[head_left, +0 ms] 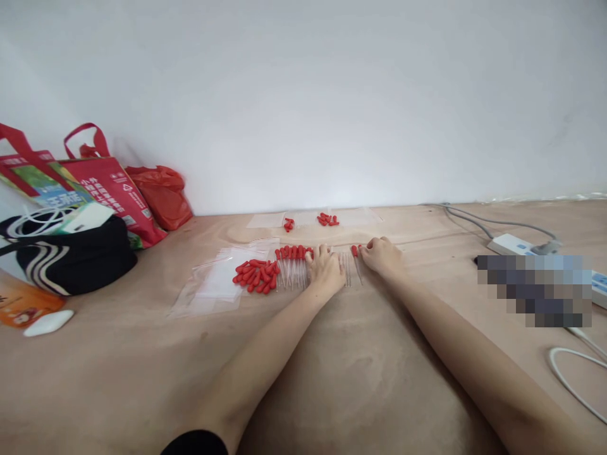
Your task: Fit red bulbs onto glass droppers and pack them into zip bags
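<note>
Left hand (327, 272) over thin clear tubes (348, 270), right hand (383, 256) at their right end

Left hand: fingers bent and part-spread, palm down over the tubes; whether it has hold of one is hidden. Perhaps steadying the row. Right hand: fingertips drawn close together, a bit of red showing right at them; pinch or mere touch, cannot tell.

Tubes lie side by side on the brown wooden table (370, 379), pointing toward the person. Left part of the row has small red bulbs (294, 253) on the far ends, lined up likely so ends are easy to reach. Single red-topped tube (355, 251) just beside right fingertips, tilted a little, slightly apart from the others.

Loose red bulb-shaped pieces (256, 276) heaped left of the row, probably kept close for the left hand. Flat clear plastic bags (215, 284) lie under and left of the heap, seemingly keeping supplies together. Farther back, near the white wall (332, 107), two small red clusters (328, 219) sit on or in clear bags, cannot tell which.
</note>
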